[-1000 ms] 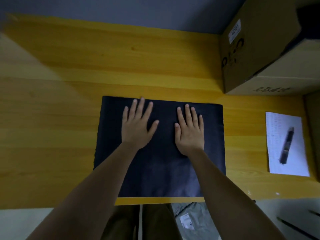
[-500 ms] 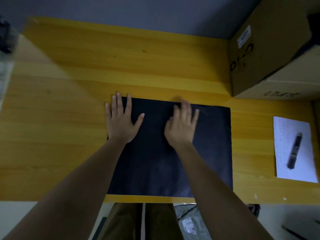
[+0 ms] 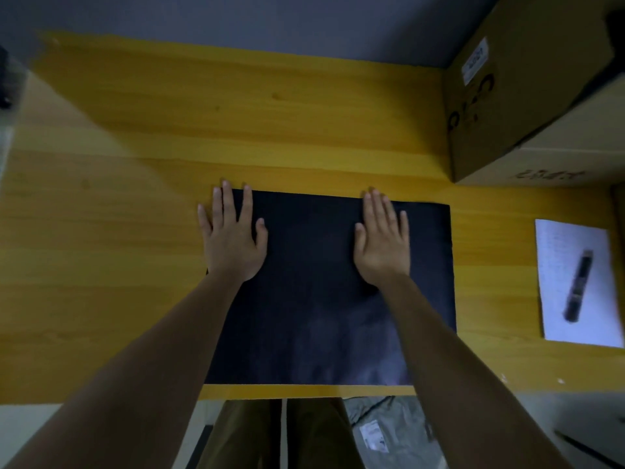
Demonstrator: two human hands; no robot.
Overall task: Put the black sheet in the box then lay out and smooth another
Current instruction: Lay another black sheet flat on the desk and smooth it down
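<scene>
A black sheet (image 3: 311, 292) lies flat on the yellow wooden table (image 3: 101, 265), reaching its near edge. My left hand (image 3: 231, 238) presses palm-down on the sheet's far left corner, fingers spread, the outer fingers over the sheet's left edge. My right hand (image 3: 382, 242) lies flat on the far edge, right of the middle, fingers apart. Neither hand holds anything. A brown cardboard box (image 3: 527, 96) stands at the table's far right corner.
A white paper (image 3: 554, 265) with a dark pen (image 3: 578, 289) on it lies right of the sheet. A grey wall runs behind the table. Below the near edge I see my legs and a grey plastic bag (image 3: 389, 431) on the floor.
Both hands slid apart across the sheet's far part: the left hand to the far left corner, the right hand back to the right along the far edge. The camera view shifted slightly.
</scene>
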